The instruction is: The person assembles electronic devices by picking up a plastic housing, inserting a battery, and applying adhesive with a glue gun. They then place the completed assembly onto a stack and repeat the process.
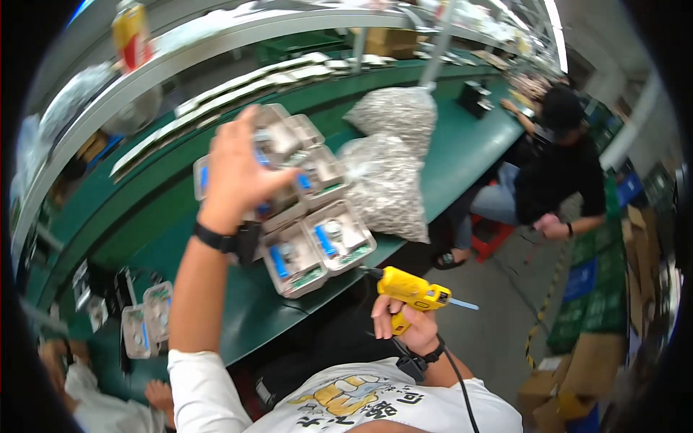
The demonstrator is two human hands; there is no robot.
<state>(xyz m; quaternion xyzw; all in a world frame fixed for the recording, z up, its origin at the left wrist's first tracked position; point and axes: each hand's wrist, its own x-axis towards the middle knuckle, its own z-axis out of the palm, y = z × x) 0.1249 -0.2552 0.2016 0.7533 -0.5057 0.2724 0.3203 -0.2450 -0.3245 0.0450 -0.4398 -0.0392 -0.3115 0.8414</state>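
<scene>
Yellow plastic glue gun (pixel 408 290) is lower centre of frame, black nozzle (pixel 373 273) pointing left, pale blue stick (pixel 464 304) out the rear, black cable (pixel 458 379) running down. Right hand (pixel 413 326) has it by the grip, fingers curled round. Nozzle tip is near the closest corner of a cluster of open, light grey plastic housings (pixel 294 229), centre frame on a glossy green tabletop (pixel 462 160). Near housings carry blue cylinders (pixel 323 242) and green circuit boards (pixel 352 255).

Left hand (pixel 242 166) is open above the cluster, thumb well out from the fingers, motion-blurred; can't tell if it touches a housing. More grey housings (pixel 135 332) at lower left.

Just right of the cluster: two clear plastic bags (pixel 390 184) full of small silvery parts. Further off, right of frame, a person in a black cap and top (pixel 559 169) sits on a red stool (pixel 488 244). Yellow-and-red bottle (pixel 132 36) stands upper left.
</scene>
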